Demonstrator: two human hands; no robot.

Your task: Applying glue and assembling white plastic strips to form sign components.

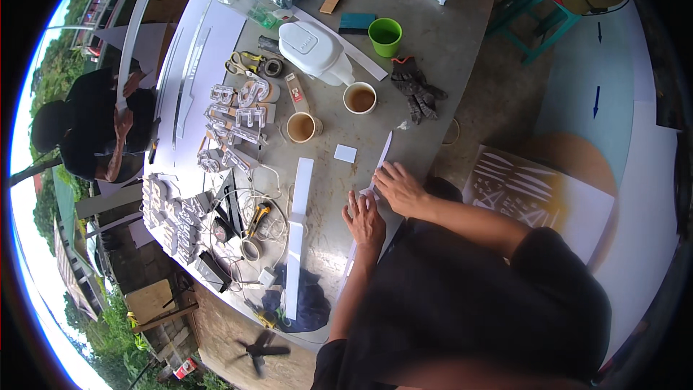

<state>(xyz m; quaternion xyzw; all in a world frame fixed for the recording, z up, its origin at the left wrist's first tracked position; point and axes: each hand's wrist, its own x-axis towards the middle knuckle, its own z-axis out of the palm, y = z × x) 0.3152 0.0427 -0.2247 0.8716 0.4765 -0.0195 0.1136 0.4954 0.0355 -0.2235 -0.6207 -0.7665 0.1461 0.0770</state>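
Note:
A long, narrow white strip point(385, 150) runs along the table's near edge in front of me. My left hand point(366, 222) grips it about midway, fingertips pressed together on the strip. Just to the right and slightly farther along, my right hand point(398, 189) has its bent fingers closed on the same strip. The palms hide part of it. Beyond my hands lies a small white card point(345, 153). Another white strip point(297, 245), with a band around its middle, lies to the left of my left hand.
Two paper cups of brown drink point(301, 128), a white pitcher point(310, 47), a green cup point(385, 36) and a dark glove point(415, 90) stand or lie farther off. Channel letters point(242, 112), cables and a yellow cutter point(258, 218) crowd the left. Another person point(94, 123) holds a white strip.

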